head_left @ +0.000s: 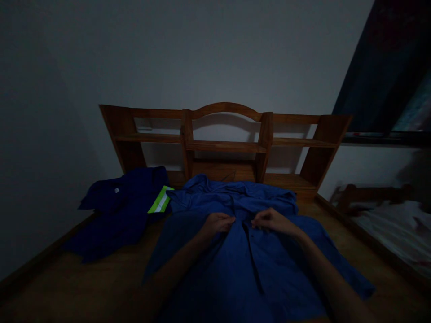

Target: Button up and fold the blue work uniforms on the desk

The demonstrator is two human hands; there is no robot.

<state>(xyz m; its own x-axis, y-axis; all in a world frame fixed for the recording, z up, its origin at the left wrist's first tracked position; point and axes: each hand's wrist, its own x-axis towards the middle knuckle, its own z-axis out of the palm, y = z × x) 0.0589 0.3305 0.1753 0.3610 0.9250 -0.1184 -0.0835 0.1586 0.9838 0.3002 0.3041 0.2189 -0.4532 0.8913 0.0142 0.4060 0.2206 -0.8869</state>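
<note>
A blue long-sleeved garment [232, 273], which looks like a shirt or work jacket, lies spread out with its front facing up. Its front opening runs down the middle, and a dark gap shows between the two edges. On the left side of that opening, my left hand [218, 223] pinches the cloth. My right hand [271, 221] has its fingers closed on the opposite edge near the upper part of the opening. Small dark dots like buttons or snaps show just below the right fingers. Dim light hides finer detail.
A darker blue garment [124, 211] with a yellow-green and silver reflective strip [160, 200] lies at the left. Behind stands a wooden shelf unit [227, 146] against the white wall [202, 54]. At the right are a dark curtain [387, 67] and white cloth [400, 229].
</note>
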